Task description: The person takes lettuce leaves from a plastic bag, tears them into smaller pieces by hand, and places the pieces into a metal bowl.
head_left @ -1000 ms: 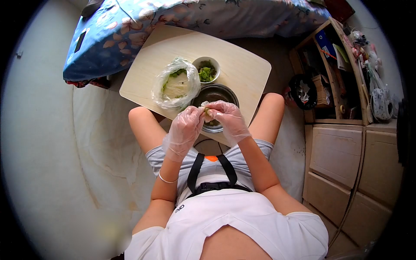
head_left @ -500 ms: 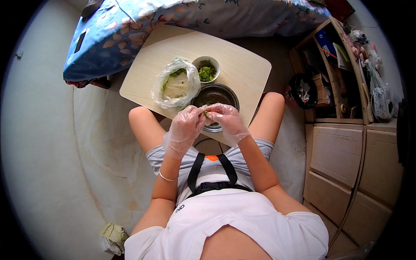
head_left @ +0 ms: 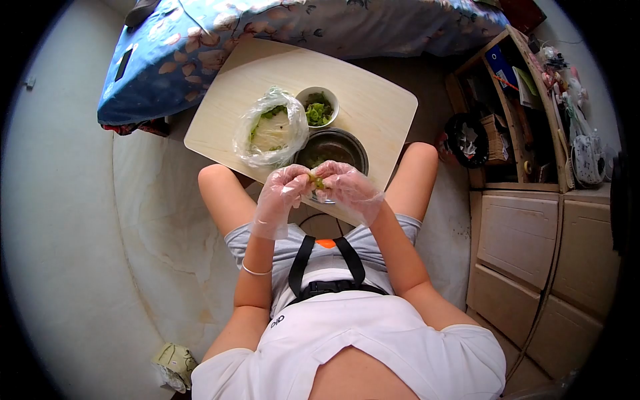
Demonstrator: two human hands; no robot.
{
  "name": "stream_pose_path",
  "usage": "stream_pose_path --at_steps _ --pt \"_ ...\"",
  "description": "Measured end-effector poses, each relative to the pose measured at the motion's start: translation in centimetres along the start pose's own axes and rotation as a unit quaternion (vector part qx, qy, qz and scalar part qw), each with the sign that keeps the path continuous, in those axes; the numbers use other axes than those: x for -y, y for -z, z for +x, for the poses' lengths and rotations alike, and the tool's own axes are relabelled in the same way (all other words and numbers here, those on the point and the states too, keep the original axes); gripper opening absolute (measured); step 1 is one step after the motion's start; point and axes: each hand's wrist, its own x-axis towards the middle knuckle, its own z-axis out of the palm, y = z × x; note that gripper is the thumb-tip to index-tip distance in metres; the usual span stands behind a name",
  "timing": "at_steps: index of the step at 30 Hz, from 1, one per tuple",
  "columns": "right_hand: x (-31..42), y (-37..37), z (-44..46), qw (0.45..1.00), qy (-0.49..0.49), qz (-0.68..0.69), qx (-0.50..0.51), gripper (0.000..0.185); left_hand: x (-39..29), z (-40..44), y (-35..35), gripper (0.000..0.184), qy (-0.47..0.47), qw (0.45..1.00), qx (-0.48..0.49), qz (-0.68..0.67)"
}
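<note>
Both my hands wear clear plastic gloves and meet over the near edge of a metal basin (head_left: 360, 148). My left hand (head_left: 283, 193) pinches one side of a small green vegetable leaf (head_left: 319, 183). On its other side, my right hand (head_left: 348, 188) has its fingers closed on the same leaf. The basin is dark inside, and its near part is hidden by my hands. Behind it stands a white bowl (head_left: 335, 100) with green leaves (head_left: 319, 113) in it. To the left lies an open clear plastic bag (head_left: 245, 141) with greens along its inside.
A pale wooden-topped table (head_left: 373, 100) carries these things between my knees. A bed with a blue floral cover (head_left: 160, 60) is behind it. At right stand a wooden shelf (head_left: 497, 120), a black-lined bin (head_left: 460, 130) and a drawer cabinet (head_left: 517, 233).
My hands have shifted slightly and their fingers have opened outward a little, so more of the green leaf shows between them. The bowl, bag and basin have stayed put.
</note>
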Motion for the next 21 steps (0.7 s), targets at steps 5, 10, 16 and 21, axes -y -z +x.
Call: stream_pose_path --at_steps 5,10,16,21 --pt "-0.6 0.4 0.3 0.999 0.026 0.037 0.019 0.022 2.0 1.2 0.2 0.013 -0.013 0.990 0.004 -0.139" --pt "-0.6 -0.2 0.4 0.991 0.048 0.102 0.075 0.023 2.3 1.6 0.2 0.011 -0.037 0.987 -0.018 -0.152" --pt "-1.0 0.6 0.7 0.990 0.093 0.098 0.037 0.024 1.2 0.6 -0.7 0.012 -0.089 0.990 -0.100 -0.044" --pt "-1.4 0.9 0.9 0.989 0.132 -0.024 -0.057 0.025 -0.9 -0.6 -2.5 0.012 -0.302 0.851 -0.174 0.392"
